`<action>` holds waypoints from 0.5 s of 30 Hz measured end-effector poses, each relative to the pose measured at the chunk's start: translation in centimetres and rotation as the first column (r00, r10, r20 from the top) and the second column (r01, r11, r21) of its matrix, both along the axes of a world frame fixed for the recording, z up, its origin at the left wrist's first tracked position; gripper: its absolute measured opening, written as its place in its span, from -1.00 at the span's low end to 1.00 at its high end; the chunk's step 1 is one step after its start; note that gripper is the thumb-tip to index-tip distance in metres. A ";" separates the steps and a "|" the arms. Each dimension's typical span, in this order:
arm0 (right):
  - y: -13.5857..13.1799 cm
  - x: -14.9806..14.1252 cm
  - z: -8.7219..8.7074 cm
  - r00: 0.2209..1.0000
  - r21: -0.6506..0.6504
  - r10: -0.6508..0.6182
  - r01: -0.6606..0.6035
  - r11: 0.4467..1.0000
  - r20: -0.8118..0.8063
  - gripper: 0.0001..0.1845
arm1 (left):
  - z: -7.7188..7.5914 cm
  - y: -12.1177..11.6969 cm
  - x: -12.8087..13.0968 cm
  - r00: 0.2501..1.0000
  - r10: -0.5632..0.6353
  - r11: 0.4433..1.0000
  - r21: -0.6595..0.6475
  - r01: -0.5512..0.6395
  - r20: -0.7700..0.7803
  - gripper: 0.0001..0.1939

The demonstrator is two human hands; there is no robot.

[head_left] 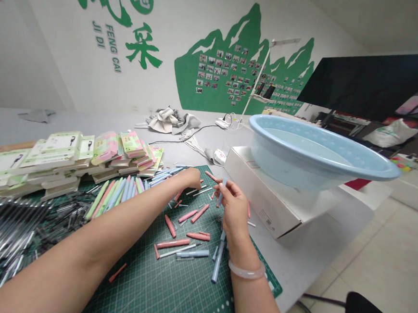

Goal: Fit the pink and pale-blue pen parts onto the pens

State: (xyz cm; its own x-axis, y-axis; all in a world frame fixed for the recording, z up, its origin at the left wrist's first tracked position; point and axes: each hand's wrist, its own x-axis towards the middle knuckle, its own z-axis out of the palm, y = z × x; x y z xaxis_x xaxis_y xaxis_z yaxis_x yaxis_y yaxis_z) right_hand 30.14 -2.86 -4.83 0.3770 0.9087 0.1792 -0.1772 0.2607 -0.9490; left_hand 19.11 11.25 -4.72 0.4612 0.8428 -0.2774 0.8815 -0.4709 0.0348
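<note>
My right hand [234, 204] is closed, with thumb and fingers pinching a short light-blue pen barrel [222, 192] held upright over the green cutting mat [141, 286]. My left hand [190, 178] reaches across to the mat's far side. Its fingers curl downward among pen pieces, and whatever is in them is hidden. Nearer on the mat lie coral pen barrels [173, 243], a pink barrel [187, 216], white refills [180, 250] and a blue pen piece [192, 254]. A long blue pen [218, 263] lies beside my right wrist.
Green and pink boxes [61, 147] are stacked at the left, behind many black-and-clear pens [4, 227] and a row of coloured pens [115, 192]. A large blue basin [302, 168] rests on a white box [274, 200] at right. Cloths [168, 120] and cables lie behind.
</note>
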 end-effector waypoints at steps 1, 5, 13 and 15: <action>0.0 0.0 0.0 1.000 -0.001 0.000 0.000 1.000 0.002 -0.70 | 0.0 -0.2 0.2 1.000 0.003 1.000 0.001 -0.003 -0.006 -0.57; 0.0 0.1 0.0 1.000 -0.019 -0.009 0.009 1.000 0.001 -0.69 | 0.0 -0.5 0.7 1.000 -0.006 1.000 -0.011 0.006 -0.025 -0.59; 0.2 0.3 -0.2 1.000 -0.020 -0.019 0.020 1.000 0.021 -0.63 | -0.4 -0.5 0.7 1.000 -0.013 1.000 -0.026 0.012 -0.025 -0.53; 0.3 0.4 -0.3 1.000 -0.023 -0.023 0.023 0.999 0.021 -0.62 | -0.6 -0.4 0.8 1.000 -0.010 1.000 -0.026 0.009 -0.028 -0.53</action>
